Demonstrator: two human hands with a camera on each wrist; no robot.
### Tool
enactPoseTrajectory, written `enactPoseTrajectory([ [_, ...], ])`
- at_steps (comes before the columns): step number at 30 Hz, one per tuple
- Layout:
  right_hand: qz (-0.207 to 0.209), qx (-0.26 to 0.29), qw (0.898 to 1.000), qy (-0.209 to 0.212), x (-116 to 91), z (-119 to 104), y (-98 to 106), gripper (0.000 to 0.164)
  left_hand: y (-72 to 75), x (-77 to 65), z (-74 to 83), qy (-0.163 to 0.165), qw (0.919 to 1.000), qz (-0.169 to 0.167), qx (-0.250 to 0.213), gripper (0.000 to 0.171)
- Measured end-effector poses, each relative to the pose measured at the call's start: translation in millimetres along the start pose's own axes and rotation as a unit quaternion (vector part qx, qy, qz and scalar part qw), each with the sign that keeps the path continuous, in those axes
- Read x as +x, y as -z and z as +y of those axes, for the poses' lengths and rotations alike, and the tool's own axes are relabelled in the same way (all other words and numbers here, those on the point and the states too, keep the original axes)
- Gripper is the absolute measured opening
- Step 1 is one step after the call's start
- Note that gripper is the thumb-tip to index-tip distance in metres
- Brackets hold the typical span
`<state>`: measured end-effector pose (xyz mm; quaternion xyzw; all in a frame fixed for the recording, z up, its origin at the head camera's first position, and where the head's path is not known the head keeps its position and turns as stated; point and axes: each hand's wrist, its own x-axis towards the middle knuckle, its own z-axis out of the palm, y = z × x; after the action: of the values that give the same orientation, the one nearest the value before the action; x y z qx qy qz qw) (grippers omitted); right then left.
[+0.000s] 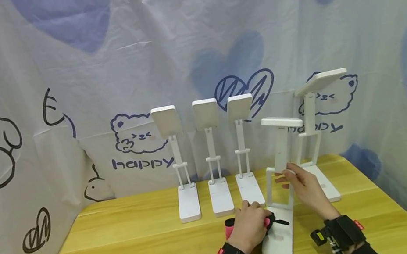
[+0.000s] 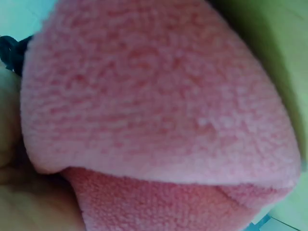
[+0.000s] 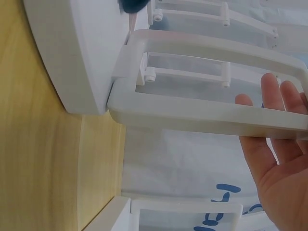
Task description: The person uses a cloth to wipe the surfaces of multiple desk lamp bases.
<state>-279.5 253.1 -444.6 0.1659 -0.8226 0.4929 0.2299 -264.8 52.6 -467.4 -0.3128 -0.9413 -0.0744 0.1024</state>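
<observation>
In the head view a white folding desk lamp [image 1: 279, 241] stands nearest me, its flat head [image 1: 281, 121] raised on a jointed stem. My left hand [image 1: 249, 225] grips a fuzzy pink cloth [image 2: 154, 96] low over the lamp's base. A slim black piece [image 1: 281, 222] sticks out beyond its fingers; black loops [image 2: 10, 54] show beside the cloth in the left wrist view. My right hand [image 1: 305, 184] is at the lamp's frame [image 3: 192, 113], straight fingers [image 3: 272, 91] behind one side bar and seen through the opening.
Three similar white lamps [image 1: 188, 202] [image 1: 221, 197] [image 1: 251, 190] stand in a row at the back of the wooden table [image 1: 134, 244]. Another lamp [image 1: 324, 183] stands just behind my right hand. A printed curtain [image 1: 156, 32] hangs behind and at both sides.
</observation>
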Motion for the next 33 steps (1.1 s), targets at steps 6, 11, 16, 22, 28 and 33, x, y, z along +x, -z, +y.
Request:
enactPoseTrajectory([
  [6, -0.003, 0.012, 1.0, 0.0, -2.4, 0.9, 0.8, 0.028, -5.8, 7.3, 8.5, 0.024, 0.9982, 0.052, 0.017, 0.017],
  [11, 0.0, 0.015, 1.0, -0.001, -3.0, 1.6, -1.9, 0.027, -13.4, 11.5, 13.7, 0.04, 0.9948, 0.069, 0.063, 0.021],
  [16, 0.001, 0.016, 1.0, -0.005, -2.4, 1.2, -2.2, 0.027, -16.2, 14.8, 16.3, 0.033, 0.9935, 0.067, 0.086, 0.021],
  [22, -0.003, 0.022, 1.0, -0.009, -0.9, 1.2, 0.5, 0.03, -18.1, 16.1, 18.5, 0.015, 0.9933, 0.057, 0.099, 0.017],
  [28, 0.002, 0.017, 1.0, -0.004, -3.4, -18.3, 1.1, 0.024, -19.3, 15.0, 22.2, -0.015, 0.9937, 0.046, 0.101, 0.018],
  [33, -0.003, 0.01, 1.0, -0.01, -3.9, -36.3, 2.2, 0.028, -18.1, 16.0, 24.8, -0.036, 0.993, 0.048, 0.102, 0.017],
])
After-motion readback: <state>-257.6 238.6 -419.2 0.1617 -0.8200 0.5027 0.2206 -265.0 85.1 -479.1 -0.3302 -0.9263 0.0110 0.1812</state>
